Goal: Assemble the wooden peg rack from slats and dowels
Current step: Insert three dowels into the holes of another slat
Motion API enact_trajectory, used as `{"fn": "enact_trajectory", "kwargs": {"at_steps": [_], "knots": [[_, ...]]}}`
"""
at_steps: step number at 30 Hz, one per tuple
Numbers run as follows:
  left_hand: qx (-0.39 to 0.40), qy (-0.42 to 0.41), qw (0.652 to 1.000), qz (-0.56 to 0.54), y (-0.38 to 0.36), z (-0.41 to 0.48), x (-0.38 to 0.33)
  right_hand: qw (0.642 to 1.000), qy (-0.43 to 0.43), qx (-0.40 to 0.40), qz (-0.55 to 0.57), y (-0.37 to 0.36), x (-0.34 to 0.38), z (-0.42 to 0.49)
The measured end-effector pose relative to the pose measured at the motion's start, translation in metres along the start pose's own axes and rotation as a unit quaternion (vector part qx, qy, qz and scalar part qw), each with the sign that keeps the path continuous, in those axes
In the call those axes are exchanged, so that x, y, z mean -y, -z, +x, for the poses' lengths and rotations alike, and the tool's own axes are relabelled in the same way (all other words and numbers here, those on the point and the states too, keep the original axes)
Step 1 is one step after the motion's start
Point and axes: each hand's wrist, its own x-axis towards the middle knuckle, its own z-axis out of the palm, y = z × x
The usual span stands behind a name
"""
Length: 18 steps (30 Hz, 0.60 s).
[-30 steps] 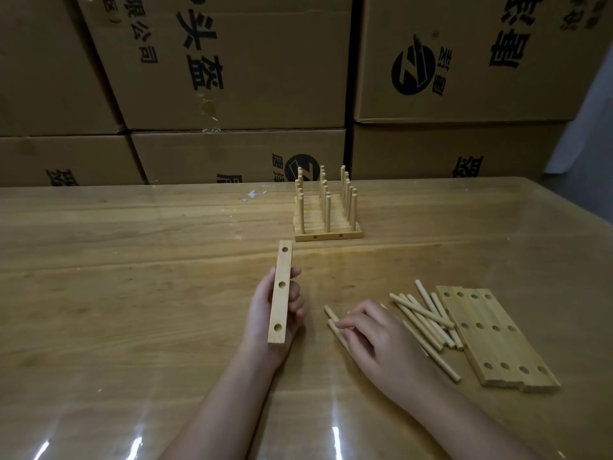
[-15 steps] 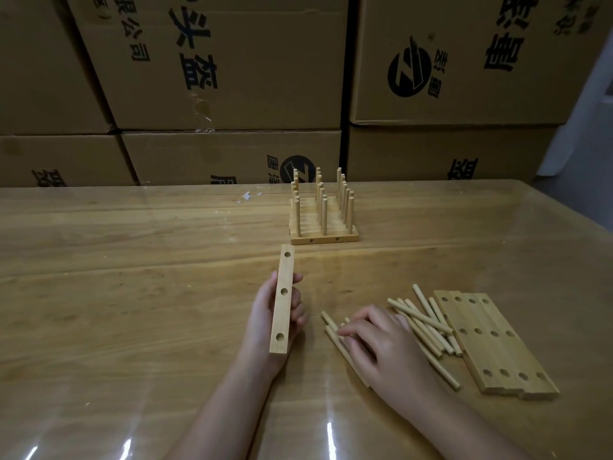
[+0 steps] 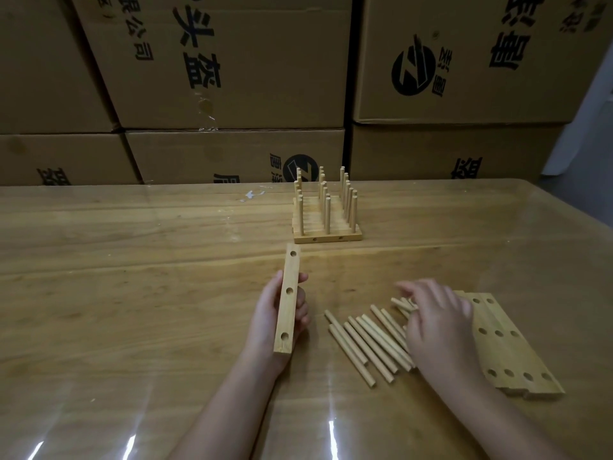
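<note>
In the head view, the left hand (image 3: 270,315) grips a three-hole slat (image 3: 288,303) over the tabletop (image 3: 132,293), while the blurred right hand (image 3: 434,323), its grasp impossible to tell, lies over loose dowels (image 3: 365,343) beside stacked slats (image 3: 510,356), with a finished rack (image 3: 326,227) well beyond.

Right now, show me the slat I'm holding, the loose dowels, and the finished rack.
slat (image 3: 288,310): head view, on its face between the middle and lower holes.
dowels (image 3: 370,340): head view, on a dowel near the middle of the loose row.
rack (image 3: 328,239): head view, on the front edge of its base.
</note>
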Motion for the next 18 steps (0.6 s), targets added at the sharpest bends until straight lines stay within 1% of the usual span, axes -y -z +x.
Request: {"fn": "enact_trajectory", "kwargs": {"at_steps": [2,5,10,13,18], "knots": [[0.002,0.001,1.000,0.002,0.001,-0.001,0.000,0.999,-0.048,0.022,-0.008,0.003,-0.006,0.004],[0.003,0.001,1.000,0.003,0.000,-0.002,0.001,0.993,-0.082,0.065,-0.052,0.003,-0.012,0.006],[0.010,-0.004,1.000,0.009,0.000,-0.002,0.002,0.982,-0.082,0.093,-0.142,-0.007,-0.017,0.003],[0.018,-0.010,1.000,0.010,0.001,-0.002,0.003,0.980,-0.083,0.093,-0.157,-0.011,-0.020,0.004],[0.032,-0.022,0.999,0.018,0.005,-0.001,0.004,0.980,-0.061,0.100,-0.164,-0.013,-0.020,0.004]]}}
